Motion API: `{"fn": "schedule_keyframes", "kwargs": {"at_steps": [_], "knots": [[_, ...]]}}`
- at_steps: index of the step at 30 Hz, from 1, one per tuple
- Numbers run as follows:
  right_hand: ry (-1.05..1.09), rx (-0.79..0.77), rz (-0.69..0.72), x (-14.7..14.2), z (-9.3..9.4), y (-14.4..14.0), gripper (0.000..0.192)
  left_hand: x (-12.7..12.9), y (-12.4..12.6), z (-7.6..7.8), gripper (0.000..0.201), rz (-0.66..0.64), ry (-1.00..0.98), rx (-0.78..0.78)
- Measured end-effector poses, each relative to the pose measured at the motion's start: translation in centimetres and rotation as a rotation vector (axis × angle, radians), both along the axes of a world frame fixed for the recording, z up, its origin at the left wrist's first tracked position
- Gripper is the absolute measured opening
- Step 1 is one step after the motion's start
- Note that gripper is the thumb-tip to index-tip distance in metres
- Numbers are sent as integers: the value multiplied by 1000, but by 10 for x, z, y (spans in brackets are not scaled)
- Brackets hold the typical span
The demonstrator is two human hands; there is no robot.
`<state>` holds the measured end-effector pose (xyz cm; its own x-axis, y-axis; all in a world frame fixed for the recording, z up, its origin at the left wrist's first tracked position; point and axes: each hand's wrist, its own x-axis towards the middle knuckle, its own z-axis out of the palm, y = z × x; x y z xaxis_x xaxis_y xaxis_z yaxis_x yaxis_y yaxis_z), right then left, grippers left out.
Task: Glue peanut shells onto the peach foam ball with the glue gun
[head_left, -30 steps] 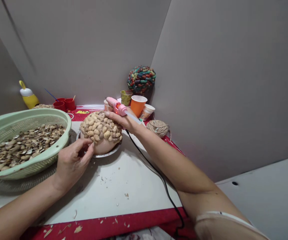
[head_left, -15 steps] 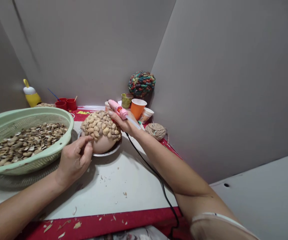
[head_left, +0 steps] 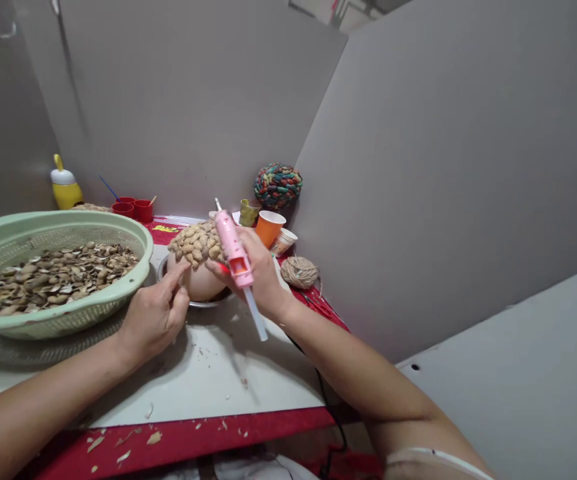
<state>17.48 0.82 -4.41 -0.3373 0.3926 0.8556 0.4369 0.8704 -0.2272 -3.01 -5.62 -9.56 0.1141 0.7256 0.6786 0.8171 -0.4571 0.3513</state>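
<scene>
A rounded form covered with peanut shells (head_left: 197,243) stands on a metal plate (head_left: 203,303) in the middle of the table. My right hand (head_left: 261,277) grips a pink glue gun (head_left: 233,250) in front of the form, nozzle pointing up and away, a glue stick jutting toward me. My left hand (head_left: 155,317) has its fingertips pressed on the lower left side of the form, at the shell edge. Whether a shell is under the fingers is hidden.
A green basket (head_left: 53,320) of peanut shells fills the left. At the back stand red cups (head_left: 135,209), a yellow bottle (head_left: 65,190), an orange cup (head_left: 269,227), a multicoloured shell ball (head_left: 277,186) and a twine ball (head_left: 299,271). Grey partitions close three sides. Shell crumbs lie near the red table edge (head_left: 193,437).
My right hand drew the glue gun off the top of the form, toward me, and tipped its nozzle upward. My left hand's fingertips moved up against the form's side.
</scene>
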Motion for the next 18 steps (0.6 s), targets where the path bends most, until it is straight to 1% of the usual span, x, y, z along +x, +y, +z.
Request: {"fn": "schedule_keyframes", "kwargs": {"at_steps": [2, 4, 8, 11, 13, 15, 16, 18], "knots": [[-69, 40, -13, -10, -6, -4, 26, 0, 0, -1, 50, 10, 3, -40], [-130, 47, -65, -16, -11, -4, 21, -1, 0, -2, 51, 6, 4, -62], [-153, 40, -131, -22, -14, -3, 21, -1, -1, -2, 54, -25, 23, -68], [-169, -4, -161, -22, -13, -5, 20, -2, -2, -4, 56, -40, 19, -64], [-182, -36, -174, -23, -12, -6, 20, -2, -5, -5, 54, -53, 1, -37], [-194, -52, -181, -23, -13, -6, 20, 0, -9, -7, 49, -81, -17, 26], [-201, -53, -187, -23, -13, -6, 20, 1, -12, -9, 45, -107, -24, 64], [-209, -48, -203, -22, -14, -5, 19, 5, -18, -11, 37, -202, -21, 145]]}}
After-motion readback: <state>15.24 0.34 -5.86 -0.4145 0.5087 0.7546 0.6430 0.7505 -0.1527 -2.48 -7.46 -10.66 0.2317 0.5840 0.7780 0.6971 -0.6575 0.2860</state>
